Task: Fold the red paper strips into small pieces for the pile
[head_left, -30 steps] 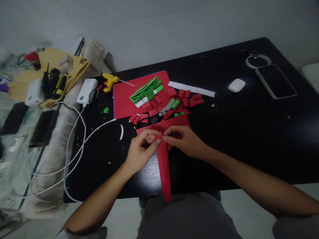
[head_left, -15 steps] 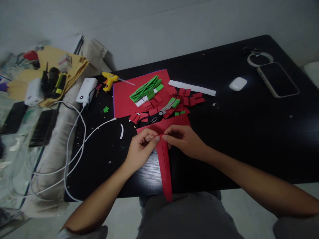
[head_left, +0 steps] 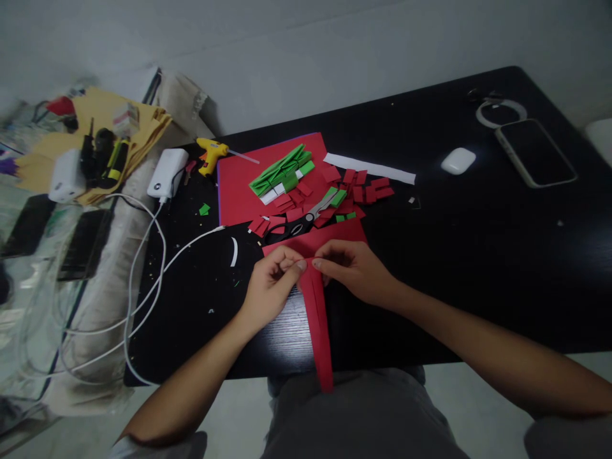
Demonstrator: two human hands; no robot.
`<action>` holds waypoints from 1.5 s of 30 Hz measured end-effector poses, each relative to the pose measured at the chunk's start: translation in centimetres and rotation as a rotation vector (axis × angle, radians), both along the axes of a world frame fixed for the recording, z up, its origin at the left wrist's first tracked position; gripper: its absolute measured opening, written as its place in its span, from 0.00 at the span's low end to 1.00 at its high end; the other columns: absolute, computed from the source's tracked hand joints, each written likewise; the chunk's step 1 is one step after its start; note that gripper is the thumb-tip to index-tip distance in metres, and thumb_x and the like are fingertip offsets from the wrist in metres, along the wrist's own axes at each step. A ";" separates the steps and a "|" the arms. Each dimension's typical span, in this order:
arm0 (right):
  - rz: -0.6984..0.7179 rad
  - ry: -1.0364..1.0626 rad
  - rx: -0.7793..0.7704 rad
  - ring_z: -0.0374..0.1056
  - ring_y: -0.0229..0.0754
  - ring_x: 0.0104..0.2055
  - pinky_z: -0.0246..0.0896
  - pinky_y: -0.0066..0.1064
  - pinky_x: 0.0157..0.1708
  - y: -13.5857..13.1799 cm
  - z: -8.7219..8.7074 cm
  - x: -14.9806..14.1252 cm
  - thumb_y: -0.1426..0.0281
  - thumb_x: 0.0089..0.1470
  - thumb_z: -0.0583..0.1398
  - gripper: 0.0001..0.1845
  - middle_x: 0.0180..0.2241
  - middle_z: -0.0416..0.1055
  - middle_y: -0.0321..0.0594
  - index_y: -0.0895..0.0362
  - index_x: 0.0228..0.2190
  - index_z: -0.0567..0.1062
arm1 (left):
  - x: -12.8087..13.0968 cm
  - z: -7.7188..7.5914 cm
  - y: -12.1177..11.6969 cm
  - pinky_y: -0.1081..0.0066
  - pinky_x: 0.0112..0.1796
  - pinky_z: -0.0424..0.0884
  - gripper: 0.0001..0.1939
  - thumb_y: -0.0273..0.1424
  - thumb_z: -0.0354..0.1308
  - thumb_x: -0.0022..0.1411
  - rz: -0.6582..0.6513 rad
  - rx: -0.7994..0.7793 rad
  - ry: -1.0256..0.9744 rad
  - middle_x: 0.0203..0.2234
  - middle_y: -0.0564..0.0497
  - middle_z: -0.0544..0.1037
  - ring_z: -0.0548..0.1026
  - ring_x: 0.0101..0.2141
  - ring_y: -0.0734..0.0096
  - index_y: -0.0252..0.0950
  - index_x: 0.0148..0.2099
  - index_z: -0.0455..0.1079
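Note:
A long red paper strip runs from my hands down over the front edge of the black table. My left hand pinches the strip's top end from the left. My right hand pinches the same end from the right, fingertips almost touching the left hand's. Both hands rest on a red paper sheet. Just beyond them lie black-handled scissors among several small red and green paper pieces.
A larger red sheet carries folded green strips. A yellow glue gun, a white power bank with white cables, a white paper strip, an earbud case and a phone lie around.
My hands and the strip stay almost in place; the fingers shift slightly at the strip's top end.

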State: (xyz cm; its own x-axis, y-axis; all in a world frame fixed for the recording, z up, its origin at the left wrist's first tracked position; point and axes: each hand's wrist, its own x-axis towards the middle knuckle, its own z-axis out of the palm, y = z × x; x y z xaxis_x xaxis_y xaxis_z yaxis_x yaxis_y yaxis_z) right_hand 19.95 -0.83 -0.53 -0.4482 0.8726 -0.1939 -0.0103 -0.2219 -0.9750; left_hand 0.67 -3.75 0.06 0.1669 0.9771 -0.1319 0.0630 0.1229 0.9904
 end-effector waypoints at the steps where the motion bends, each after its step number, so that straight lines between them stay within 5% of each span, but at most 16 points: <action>1: -0.001 0.003 0.002 0.70 0.36 0.27 0.67 0.30 0.30 0.0 0.0 0.0 0.62 0.56 0.66 0.10 0.26 0.73 0.34 0.56 0.31 0.77 | 0.0 0.0 0.0 0.74 0.26 0.67 0.12 0.38 0.62 0.68 -0.001 -0.001 -0.004 0.20 0.56 0.74 0.72 0.21 0.75 0.36 0.34 0.72; 8: -0.002 -0.004 -0.007 0.70 0.37 0.26 0.67 0.30 0.30 0.0 0.2 0.1 0.62 0.54 0.67 0.10 0.25 0.74 0.33 0.56 0.30 0.77 | 0.2 -0.1 -0.1 0.75 0.25 0.66 0.09 0.35 0.62 0.68 0.010 0.042 -0.003 0.21 0.56 0.73 0.71 0.21 0.76 0.36 0.37 0.72; 12: -0.001 0.016 -0.018 0.70 0.36 0.27 0.67 0.30 0.30 0.0 0.1 0.1 0.63 0.55 0.66 0.09 0.25 0.74 0.34 0.56 0.30 0.77 | 0.2 -0.3 -0.3 0.75 0.27 0.66 0.07 0.32 0.63 0.67 0.038 0.185 0.104 0.24 0.56 0.74 0.70 0.24 0.77 0.37 0.46 0.75; 18: 0.006 0.027 -0.010 0.69 0.36 0.27 0.64 0.29 0.30 0.0 0.2 0.0 0.64 0.55 0.66 0.09 0.25 0.73 0.34 0.57 0.30 0.77 | 0.1 -0.1 -0.3 0.76 0.30 0.70 0.06 0.28 0.63 0.66 0.036 0.325 0.206 0.29 0.53 0.80 0.74 0.27 0.77 0.36 0.45 0.78; 22: 0.024 -0.001 0.008 0.67 0.35 0.26 0.62 0.28 0.29 0.0 0.2 0.0 0.65 0.55 0.65 0.08 0.25 0.72 0.33 0.58 0.31 0.77 | 0.2 0.1 -0.1 0.77 0.28 0.70 0.03 0.28 0.64 0.64 0.055 0.276 0.197 0.25 0.54 0.78 0.72 0.25 0.78 0.35 0.41 0.77; 30: 0.043 -0.116 0.107 0.68 0.38 0.31 0.61 0.31 0.34 0.2 0.0 0.3 0.65 0.57 0.63 0.09 0.28 0.75 0.36 0.58 0.31 0.79 | -0.1 0.1 0.5 0.75 0.27 0.73 0.08 0.33 0.63 0.64 -0.098 -0.101 0.005 0.21 0.54 0.76 0.75 0.22 0.76 0.33 0.37 0.72; 45: 0.131 -0.032 -0.111 0.76 0.43 0.31 0.69 0.35 0.35 -0.1 0.1 0.4 0.63 0.55 0.65 0.11 0.27 0.78 0.39 0.58 0.29 0.78 | -0.5 0.2 0.3 0.76 0.25 0.70 0.07 0.31 0.60 0.65 -0.063 -0.043 0.078 0.19 0.55 0.75 0.73 0.20 0.77 0.34 0.35 0.72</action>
